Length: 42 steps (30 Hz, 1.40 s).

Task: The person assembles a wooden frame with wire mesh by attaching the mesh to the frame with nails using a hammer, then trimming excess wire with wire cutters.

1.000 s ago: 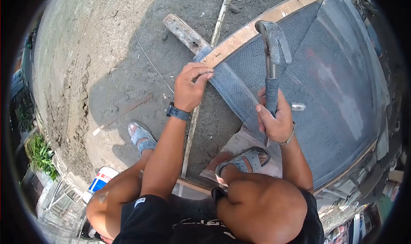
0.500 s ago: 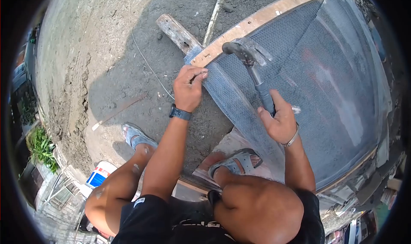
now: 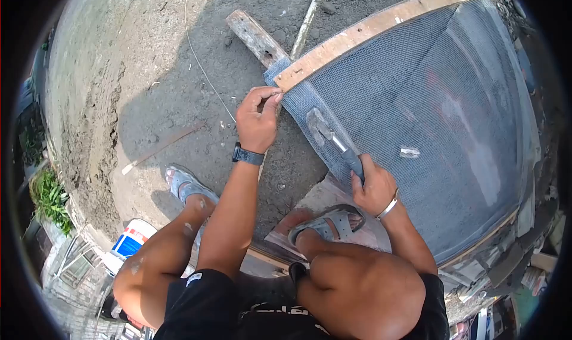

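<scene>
My right hand grips a claw hammer by its dark handle. The hammer's head is low over the near left edge of the blue-grey mesh screen. A pale wooden strip runs along the screen's far edge, with several nails or staples in it. At the strip's near left end, my left hand has thumb and fingertips pinched together. Whatever is in that pinch is too small to make out. Just beyond, a weathered wooden plank sticks out from under the mesh corner.
A small white piece lies on the mesh. A thin wire, a pole and a thin rod lie on the rough ground. A white and blue bucket stands at lower left, beside my legs in sandals.
The hammer has come down and to the left, from over the mesh to near its left edge. My left hand stays pinched by the strip's end, with a slight shift.
</scene>
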Motion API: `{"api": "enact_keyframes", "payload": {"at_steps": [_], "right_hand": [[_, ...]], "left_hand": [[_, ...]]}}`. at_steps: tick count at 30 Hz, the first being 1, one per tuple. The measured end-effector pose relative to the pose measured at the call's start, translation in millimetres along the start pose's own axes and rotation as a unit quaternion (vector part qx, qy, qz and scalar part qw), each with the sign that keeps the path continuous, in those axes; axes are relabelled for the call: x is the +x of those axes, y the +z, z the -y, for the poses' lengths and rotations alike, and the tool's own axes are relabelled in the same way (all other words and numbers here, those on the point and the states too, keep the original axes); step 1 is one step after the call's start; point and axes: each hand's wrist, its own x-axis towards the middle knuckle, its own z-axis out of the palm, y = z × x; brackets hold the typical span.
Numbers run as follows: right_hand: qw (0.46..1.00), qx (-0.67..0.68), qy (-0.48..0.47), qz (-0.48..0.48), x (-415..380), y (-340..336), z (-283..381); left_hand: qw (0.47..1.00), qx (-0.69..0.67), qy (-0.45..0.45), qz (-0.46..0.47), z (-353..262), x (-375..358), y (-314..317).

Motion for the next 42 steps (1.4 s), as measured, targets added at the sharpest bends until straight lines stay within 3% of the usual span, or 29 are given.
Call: {"api": "enact_keyframes", "payload": {"at_steps": [2,5,18,20,30,39,42], "right_hand": [[1.000,0.003,-0.005,-0.009,0.0,-0.3,1.3],[0.999,0.001,-0.017,-0.028,-0.3,7.9,-6.3],[0.994,0.092,-0.011,-0.066,-14.5,-3.6,2.2],[0.987,0.143,-0.013,-0.074,-21.6,-17.0,6.5],[0.974,0.060,-0.095,-0.197,-35.5,-139.8,68.8],[0.988,0.124,-0.021,-0.087,-25.9,-85.3,58.5],[0.995,0.090,-0.001,-0.049,-20.1,-82.1,46.0]], "left_hand": [[0.999,-0.047,-0.011,0.018,-0.5,-3.2,2.5],[0.998,0.003,0.046,0.048,-8.7,-7.2,9.3],[0.983,0.105,0.154,-0.010,-1.5,-1.7,24.1],[0.979,0.117,0.167,-0.012,-2.7,-2.1,26.3],[0.961,0.133,0.241,-0.019,4.4,-2.5,31.1],[0.964,0.144,0.221,-0.039,17.7,-3.5,34.4],[0.967,0.139,0.211,-0.040,15.4,-4.5,37.1]]}}
